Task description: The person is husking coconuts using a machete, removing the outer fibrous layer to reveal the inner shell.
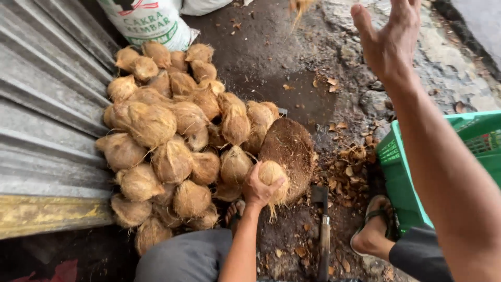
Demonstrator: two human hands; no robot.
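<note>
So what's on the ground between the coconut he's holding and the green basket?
In the head view, a cleaver lies on the dirt, with a heap of brown husk scraps between the held coconut and the green basket.

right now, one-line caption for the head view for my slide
Left hand grips a husked coconut on a round wooden block beside a coconut pile; right hand raised open.

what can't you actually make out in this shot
Head view:
- Right hand: fingertips cut off by the top edge.
- Cleaver: handle end runs off the bottom edge.
- Green crate: contents hidden by the right forearm.
- Coconut pile: lower nuts buried.
- Left hand covers part of its coconut.
</note>
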